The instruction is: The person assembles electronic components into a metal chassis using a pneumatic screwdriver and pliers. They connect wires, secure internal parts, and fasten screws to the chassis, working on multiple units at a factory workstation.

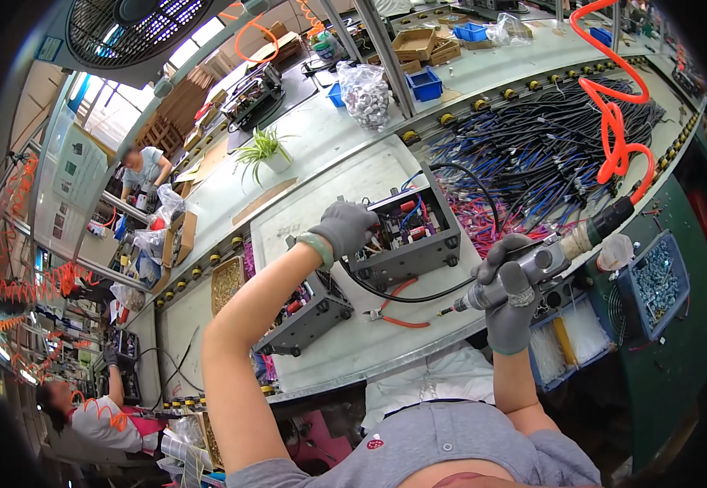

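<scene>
Head view: a grey-gloved right hand [511,321] grasps a silver metal power driver [542,264]; the grey-gloved left hand [345,228] touches an open dark-grey metal chassis [406,264] on the pale workbench [353,350], grip hidden. Bracing it, driver square, seems wise.

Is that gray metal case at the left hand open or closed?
Open: no cover hides the inside of the gray metal case, so its red components show.

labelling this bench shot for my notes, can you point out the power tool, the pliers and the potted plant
Power tool [543,260]: head view, on its silver body.
Pliers [402,323]: head view, on the lower red handle.
Potted plant [264,148]: head view, on the green leaves.
</scene>
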Motion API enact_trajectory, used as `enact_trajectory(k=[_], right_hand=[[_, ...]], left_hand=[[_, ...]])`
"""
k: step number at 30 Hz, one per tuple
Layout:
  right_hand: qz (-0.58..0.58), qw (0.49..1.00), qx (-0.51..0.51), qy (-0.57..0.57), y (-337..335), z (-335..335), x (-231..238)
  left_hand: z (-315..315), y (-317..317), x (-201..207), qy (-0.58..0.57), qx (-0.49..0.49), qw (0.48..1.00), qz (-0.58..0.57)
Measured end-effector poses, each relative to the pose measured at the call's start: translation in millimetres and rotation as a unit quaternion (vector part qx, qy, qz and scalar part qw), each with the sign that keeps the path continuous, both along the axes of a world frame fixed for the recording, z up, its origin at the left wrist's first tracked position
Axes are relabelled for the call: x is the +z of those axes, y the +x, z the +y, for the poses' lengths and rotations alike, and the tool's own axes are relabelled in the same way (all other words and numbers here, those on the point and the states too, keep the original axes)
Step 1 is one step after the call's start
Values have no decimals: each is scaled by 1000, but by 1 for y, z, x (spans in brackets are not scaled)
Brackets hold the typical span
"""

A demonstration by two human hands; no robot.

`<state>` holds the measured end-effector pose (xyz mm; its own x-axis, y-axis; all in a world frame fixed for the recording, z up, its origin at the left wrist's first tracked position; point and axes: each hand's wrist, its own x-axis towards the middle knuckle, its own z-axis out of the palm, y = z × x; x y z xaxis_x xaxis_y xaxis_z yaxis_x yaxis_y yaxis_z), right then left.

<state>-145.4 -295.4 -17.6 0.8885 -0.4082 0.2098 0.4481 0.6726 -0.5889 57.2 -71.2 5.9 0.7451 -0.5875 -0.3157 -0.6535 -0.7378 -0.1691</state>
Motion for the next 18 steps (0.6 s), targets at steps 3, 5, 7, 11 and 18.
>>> enact_trajectory(k=[3,5,7,11,18], right_hand=[[13,1000,19,10,6,3,1],[-5,1000,16,7,18,8,6],[-24,996,69,57,32,10,13],[-78,996,29,31,98,29,19],[-45,997,27,-60,169,59,-5]], left_hand=[[10,0,-11,-73,-15,997,-17],[22,-3,-22,-152,-27,987,-39],[23,-3,-34,-175,-20,982,-63],[18,-1,-41,-199,-48,976,-80],[22,-1,-39,-198,-44,976,-77]])
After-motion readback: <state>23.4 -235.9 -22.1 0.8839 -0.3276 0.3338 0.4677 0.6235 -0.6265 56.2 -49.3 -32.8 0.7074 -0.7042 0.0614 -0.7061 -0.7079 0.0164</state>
